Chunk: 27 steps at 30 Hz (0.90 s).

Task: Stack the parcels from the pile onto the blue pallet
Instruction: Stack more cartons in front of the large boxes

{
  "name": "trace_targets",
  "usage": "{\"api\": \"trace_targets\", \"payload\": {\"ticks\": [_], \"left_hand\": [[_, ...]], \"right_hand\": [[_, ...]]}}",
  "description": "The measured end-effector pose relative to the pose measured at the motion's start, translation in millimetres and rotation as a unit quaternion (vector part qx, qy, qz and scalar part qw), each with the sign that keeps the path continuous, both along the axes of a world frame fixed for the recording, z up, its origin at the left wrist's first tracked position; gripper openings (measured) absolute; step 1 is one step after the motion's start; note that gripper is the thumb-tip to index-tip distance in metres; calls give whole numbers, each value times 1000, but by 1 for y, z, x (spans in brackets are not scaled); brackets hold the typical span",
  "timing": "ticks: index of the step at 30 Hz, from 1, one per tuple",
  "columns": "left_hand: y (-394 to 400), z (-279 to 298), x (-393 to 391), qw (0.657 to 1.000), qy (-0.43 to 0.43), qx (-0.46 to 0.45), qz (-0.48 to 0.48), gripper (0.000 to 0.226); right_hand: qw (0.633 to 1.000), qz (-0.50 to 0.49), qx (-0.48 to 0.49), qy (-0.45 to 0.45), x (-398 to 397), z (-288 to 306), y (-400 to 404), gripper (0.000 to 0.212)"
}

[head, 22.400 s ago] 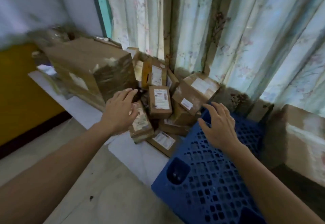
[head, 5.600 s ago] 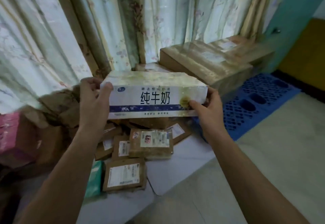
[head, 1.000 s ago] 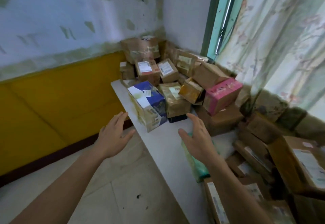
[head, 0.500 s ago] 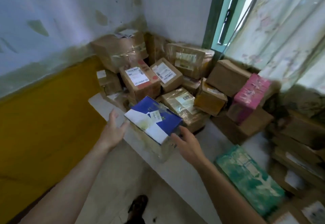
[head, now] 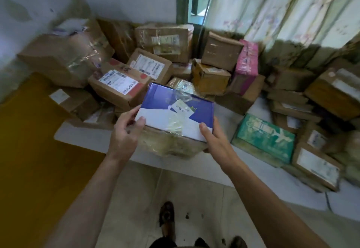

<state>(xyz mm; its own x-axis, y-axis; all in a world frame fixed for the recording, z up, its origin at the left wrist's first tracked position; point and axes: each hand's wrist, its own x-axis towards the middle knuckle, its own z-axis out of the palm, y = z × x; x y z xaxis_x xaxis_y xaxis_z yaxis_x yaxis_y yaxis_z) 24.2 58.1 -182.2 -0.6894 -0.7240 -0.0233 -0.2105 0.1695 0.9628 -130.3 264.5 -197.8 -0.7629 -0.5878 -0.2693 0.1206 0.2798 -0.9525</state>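
Hands clamp the blue box (head: 176, 111) from both sides: my left hand (head: 125, 132) grips its near-left corner with the thumb on the white flap, my right hand (head: 213, 138) holds the near-right corner with the thumb on top and the fingers out of sight beneath. The box sits at the near edge of the pile, dead centre, its base wrapped in crinkled clear tape and close to the white sheet (head: 81, 136) on the floor; I cannot tell whether it has left it yet. To lift it well, I judge I should get my fingers fully under the base, since that loose tape may slip, keep it level, and draw it straight toward me so it does not drag the brown box (head: 116, 84) touching it at 10 o'clock. The blue pallet is not in view, so I will have to turn to find it. Counting what I can: one blue box, one pink box (head: 246, 64) at 1 o'clock, one green box (head: 265, 134) at 3 o'clock, and well over a dozen brown cartons, too overlapped and blurred for an exact tally
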Motion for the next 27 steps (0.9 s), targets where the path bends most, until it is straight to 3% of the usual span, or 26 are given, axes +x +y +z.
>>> {"api": "trace_targets", "payload": {"ticks": [6,12,17,22,27], "left_hand": [[62,66,-51,981,71,-49,-171,65],[250,71,-115,947,129,-39,-293,67],[443,72,-147,905,141,-36,-400,62],[606,81,-154,840,143,-33,-522,58],[705,90,-180,784,132,5,-607,55]], "right_hand": [[983,-172,-65,-21,4,54,100,28],[945,-314,-80,47,29,74,297,61],[887,-433,-61,150,73,74,476,54],[807,-562,-43,175,116,64,615,38],[762,-614,-24,203,117,71,701,54]]}}
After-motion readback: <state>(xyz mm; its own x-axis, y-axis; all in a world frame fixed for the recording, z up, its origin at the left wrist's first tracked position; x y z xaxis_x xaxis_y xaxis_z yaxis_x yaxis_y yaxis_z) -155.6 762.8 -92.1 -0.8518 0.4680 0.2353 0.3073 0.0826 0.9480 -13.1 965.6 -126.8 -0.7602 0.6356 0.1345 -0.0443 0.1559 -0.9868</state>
